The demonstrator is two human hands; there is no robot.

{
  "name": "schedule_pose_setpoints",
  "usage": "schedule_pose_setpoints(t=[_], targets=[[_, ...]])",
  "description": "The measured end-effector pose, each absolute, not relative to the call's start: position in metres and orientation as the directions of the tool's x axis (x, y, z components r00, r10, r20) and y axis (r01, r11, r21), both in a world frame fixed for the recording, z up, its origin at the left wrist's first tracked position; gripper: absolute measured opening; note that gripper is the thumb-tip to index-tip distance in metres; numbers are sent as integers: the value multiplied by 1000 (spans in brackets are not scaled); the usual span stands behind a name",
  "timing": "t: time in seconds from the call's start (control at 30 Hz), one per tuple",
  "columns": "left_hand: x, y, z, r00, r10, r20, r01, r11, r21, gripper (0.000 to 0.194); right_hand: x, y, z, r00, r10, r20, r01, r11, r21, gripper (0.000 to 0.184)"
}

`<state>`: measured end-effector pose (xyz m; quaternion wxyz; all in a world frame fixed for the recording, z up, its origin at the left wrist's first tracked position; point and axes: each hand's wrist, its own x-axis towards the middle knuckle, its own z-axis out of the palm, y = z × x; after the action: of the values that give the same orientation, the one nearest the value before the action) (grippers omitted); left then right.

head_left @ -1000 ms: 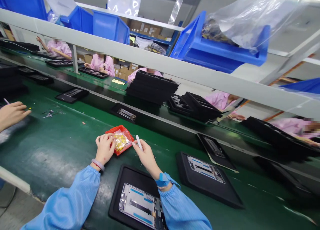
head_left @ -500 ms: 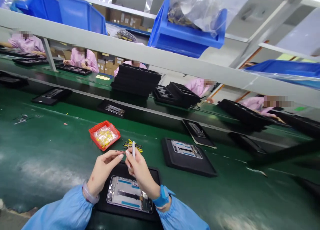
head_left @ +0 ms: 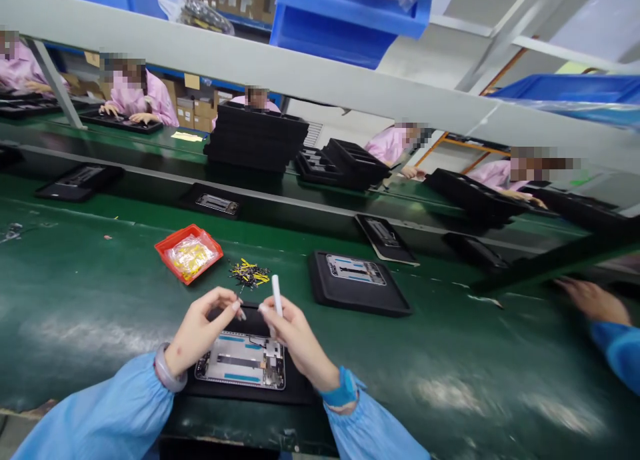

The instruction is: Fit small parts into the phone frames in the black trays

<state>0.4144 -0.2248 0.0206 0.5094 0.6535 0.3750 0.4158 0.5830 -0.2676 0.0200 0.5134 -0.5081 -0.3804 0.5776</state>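
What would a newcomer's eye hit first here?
Probably the red tray with its clear bag of yellow pieces, left of centre on the green bench, then the heap of small yellow and black parts to its right. Next, the open device chassis on a black pad, bottom centre; the right hand holds a white pen-like tool.

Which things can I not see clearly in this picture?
- Head: anything between fingers of the left hand, too small.
- Head: lower end of white stick, behind the right hand.
- Head: top of large blue bin, cut by upper edge.
- Head: rest of far-right sleeve, cut by right edge.
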Motion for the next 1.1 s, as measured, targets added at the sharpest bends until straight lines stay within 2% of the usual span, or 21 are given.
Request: schedule_pose_setpoints(t=[0.13, 0.27, 0.4, 0.5, 0.67, 0.77, 0.93, 1.1], targets=[[409, -241, 1, 598, 782, 174, 308, -425, 851, 16, 611, -265, 2, 184, 949, -257, -459, -148, -876, 41], [412, -263, -13, 710, 694, 118, 457, -582, 673, 17, 618, -261, -12, 229, 933, -276, -521, -122, -845, 45], [423, -264, -15, 729, 662, 171, 475, -670, 570, 19, 615, -264, -18, 214, 936, -281, -554, -120, -824, 45], [429, -253, -18, 718, 654, 237, 465, -705, 535, 20, 615, -270, -20, 213, 952, -222, -556, -69, -828, 44], [434, -242, -25, 687, 686, 239, 484, -678, 553, 18, 612, -280, -29, 265, 961, -76, -460, 57, -886, 45], [435, -240, -25, 684, 699, 206, 488, -649, 584, 16, 610, -284, -35, 190, 981, -26, -433, 60, -899, 44], [438, -237, -20, 680, 720, 141, 469, -575, 670, 15, 610, -290, -35, 89, 994, 61, -306, 86, -948, 31], [440, -233, -14, 679, 732, 60, 468, -494, 733, 16, 614, -294, -34, 47, 995, 87, -94, 91, -991, 27]])
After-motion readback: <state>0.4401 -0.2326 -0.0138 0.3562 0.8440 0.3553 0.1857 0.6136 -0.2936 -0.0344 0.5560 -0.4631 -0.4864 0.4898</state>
